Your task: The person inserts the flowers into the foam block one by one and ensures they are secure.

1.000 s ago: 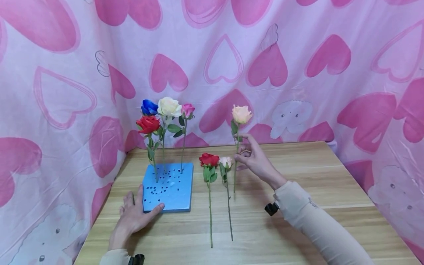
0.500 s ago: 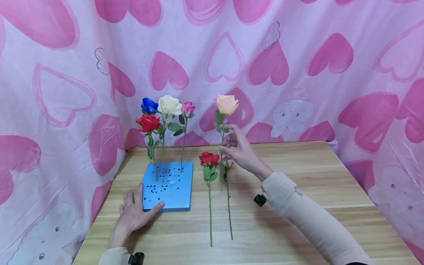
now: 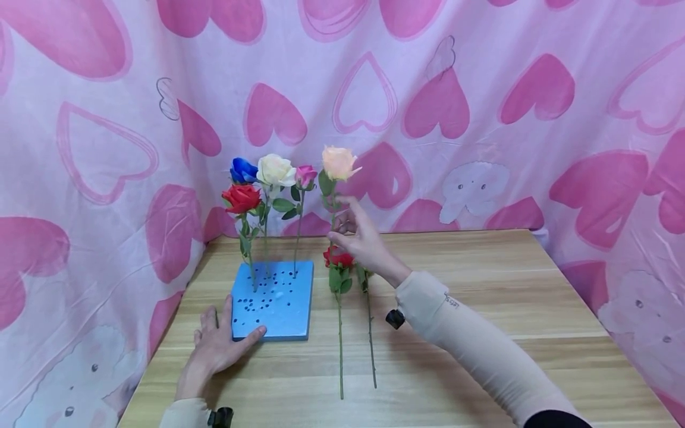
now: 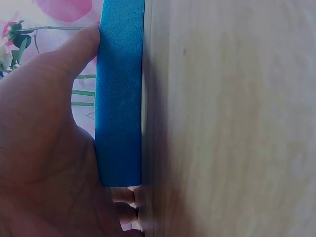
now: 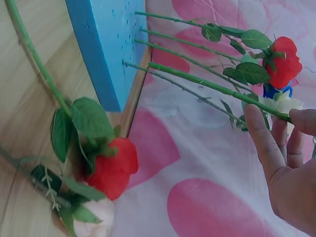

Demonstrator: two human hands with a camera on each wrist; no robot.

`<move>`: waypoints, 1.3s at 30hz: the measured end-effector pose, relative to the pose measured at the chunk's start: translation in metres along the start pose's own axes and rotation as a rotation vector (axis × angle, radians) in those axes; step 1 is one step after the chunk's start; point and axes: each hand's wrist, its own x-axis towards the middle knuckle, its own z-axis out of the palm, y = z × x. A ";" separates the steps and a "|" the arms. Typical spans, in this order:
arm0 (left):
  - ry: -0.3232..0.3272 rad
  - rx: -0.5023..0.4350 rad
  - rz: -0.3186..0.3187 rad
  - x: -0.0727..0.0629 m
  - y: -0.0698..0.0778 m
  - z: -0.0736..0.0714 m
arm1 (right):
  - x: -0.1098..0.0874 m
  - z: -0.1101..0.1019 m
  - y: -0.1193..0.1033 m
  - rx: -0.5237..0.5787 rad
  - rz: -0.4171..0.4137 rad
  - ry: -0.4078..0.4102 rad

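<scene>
Right fingers pinching peach rose, left fingers spread against blue block, 4 roses standing in it

A pale pink fabric curtain hangs across the back and along both sides, loosely creased, turning at a corner on the left and another on the right. Its print mixes solid deep-pink hearts, outlined hearts, a few with small sketched wings, and fluffy white cartoon animals. Before it stands a light brown wood-grain table, its grain running mostly sideways and its far edge close against the cloth. Soft, fairly even light covers the curtain and tabletop.
</scene>
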 end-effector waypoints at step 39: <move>0.013 0.013 -0.003 0.000 0.000 0.001 | 0.035 0.081 0.024 0.058 -0.046 -0.127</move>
